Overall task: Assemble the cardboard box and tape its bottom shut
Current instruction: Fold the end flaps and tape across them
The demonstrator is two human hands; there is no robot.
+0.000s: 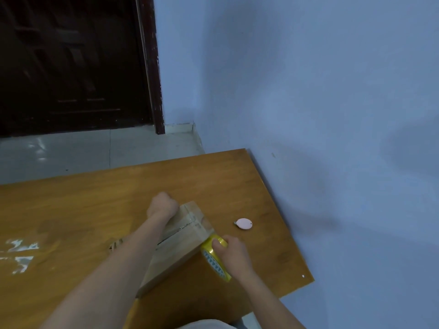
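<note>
On table (71, 210), box (177, 243) under clenched left hand (162, 205); right hand (234, 252) grasping tape roll (215, 257).

No readable text, brand or number is seen; only a blue-and-white triangle pattern is printed on the yellow tape roll (215, 260).

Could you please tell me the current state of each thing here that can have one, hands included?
Cardboard box: on the table, flaps folded shut, clear tape across the seam.
Tape roll: on edge against the box's right side, held.
Left hand: fingers curled, pressing on the box's far end.
Right hand: gripping the tape roll.
Pink cutter: lying loose on the table, untouched.
Door: shut.
</note>
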